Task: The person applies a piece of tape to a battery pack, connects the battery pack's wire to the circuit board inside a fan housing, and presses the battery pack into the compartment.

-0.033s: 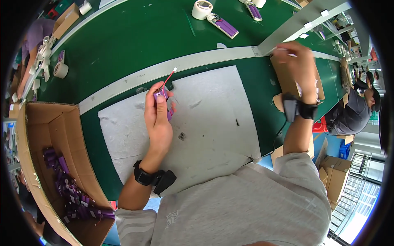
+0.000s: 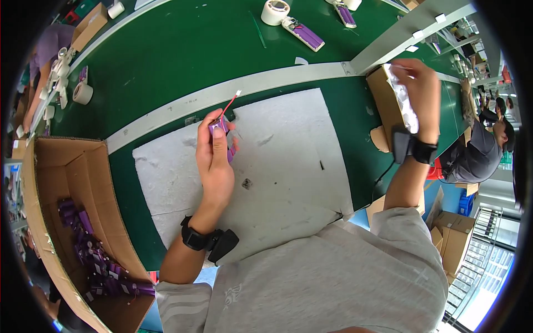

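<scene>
My left hand (image 2: pixel 216 158) is closed around a purple battery pack (image 2: pixel 218 126), held over the white foam mat (image 2: pixel 283 161). A red lead (image 2: pixel 229 104) rises from the pack to a small white connector (image 2: pixel 239 92). At the right, my right hand (image 2: pixel 421 91) is above a small cardboard box (image 2: pixel 384 100) containing white pieces (image 2: pixel 408 114). Its fingers are curled together and somewhat blurred; whatever is between them is too small to make out.
At the left a large cardboard box (image 2: pixel 114 222) contains several purple battery packs (image 2: pixel 97 255). A metal rail (image 2: pixel 222 99) crosses the green table behind the mat. Beyond it lie white devices with purple packs (image 2: pixel 304 34). A cable (image 2: pixel 383 176) hangs from my right wrist. Other people sit at the far right.
My right hand has shifted slightly right over the small box, uncovering more of the white pieces. My left hand and the battery pack have hardly moved.
</scene>
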{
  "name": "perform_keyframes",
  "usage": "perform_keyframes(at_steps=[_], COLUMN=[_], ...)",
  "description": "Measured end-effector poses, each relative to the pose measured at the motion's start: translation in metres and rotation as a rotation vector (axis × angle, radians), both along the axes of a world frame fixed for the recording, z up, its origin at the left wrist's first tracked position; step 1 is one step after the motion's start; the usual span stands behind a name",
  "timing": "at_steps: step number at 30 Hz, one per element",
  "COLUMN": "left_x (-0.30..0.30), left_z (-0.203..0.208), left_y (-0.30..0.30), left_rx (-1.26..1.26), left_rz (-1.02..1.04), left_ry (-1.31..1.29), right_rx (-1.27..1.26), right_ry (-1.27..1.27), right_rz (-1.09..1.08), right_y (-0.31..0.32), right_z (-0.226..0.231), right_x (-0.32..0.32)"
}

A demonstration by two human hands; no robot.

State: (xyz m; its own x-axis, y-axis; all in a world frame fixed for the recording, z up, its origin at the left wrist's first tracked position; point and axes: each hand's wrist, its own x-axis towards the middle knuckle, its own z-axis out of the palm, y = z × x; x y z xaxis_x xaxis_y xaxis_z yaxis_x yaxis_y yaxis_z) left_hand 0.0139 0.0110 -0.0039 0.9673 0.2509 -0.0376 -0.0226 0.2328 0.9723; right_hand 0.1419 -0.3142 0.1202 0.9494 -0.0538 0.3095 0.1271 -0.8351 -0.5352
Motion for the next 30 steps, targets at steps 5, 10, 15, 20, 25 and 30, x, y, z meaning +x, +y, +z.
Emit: perform_keyframes(at_steps=[5,10,15,20,25,30], left_x=[0.003,0.001,-0.001,0.002,0.001,0.001], left_z=[-0.003,-0.004,-0.003,-0.001,-0.002,-0.005], left_y=[0.0,0.004,0.0,0.001,0.001,0.005], left_rx=[0.03,0.022,0.019,0.037,0.039,-0.007], left_rz=[-0.012,0.002,-0.016,-0.023,-0.029,-0.028], left_ry=[-0.036,-0.043,-0.024,-0.027,-0.036,-0.031], right_rx=[-0.528,-0.092,-0.221,-0.186,-0.163,-0.173], right_ry=[-0.174,0.022,0.077,0.126,0.114,0.013], right_rz=[-0.227,0.176,0.348,0.299,0.281,0.281], right_y=[-0.057,0.03,0.076,0.073,0.077,0.069], right_z=[-0.003,-0.018,-0.091,-0.118,-0.106,-0.033], right_x=[-0.012,-0.007,0.058,0.081,0.073,0.024])
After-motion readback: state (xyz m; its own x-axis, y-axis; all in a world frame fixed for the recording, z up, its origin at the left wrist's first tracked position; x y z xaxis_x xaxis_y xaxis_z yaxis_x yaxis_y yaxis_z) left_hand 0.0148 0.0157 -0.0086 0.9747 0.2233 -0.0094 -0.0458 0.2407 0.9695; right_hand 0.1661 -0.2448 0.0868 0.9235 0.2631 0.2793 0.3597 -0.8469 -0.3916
